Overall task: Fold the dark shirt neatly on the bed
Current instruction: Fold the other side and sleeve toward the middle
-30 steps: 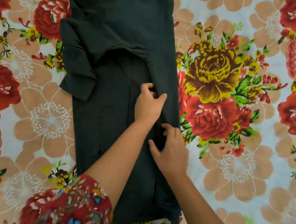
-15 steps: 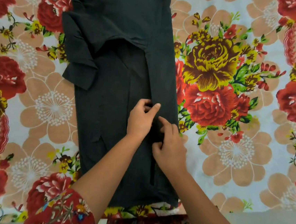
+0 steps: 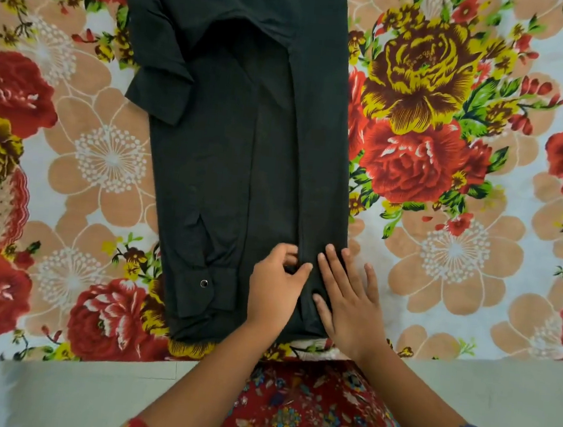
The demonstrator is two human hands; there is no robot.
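Head view — steeply down, close

One dark shirt, folded into a long strip, lies on one flower-printed bedsheet, with two bare hands on it: the left hand and the right hand. One round metal snap shows on one cuff near the shirt's lower end. One loose sleeve end juts out at the strip's left edge.
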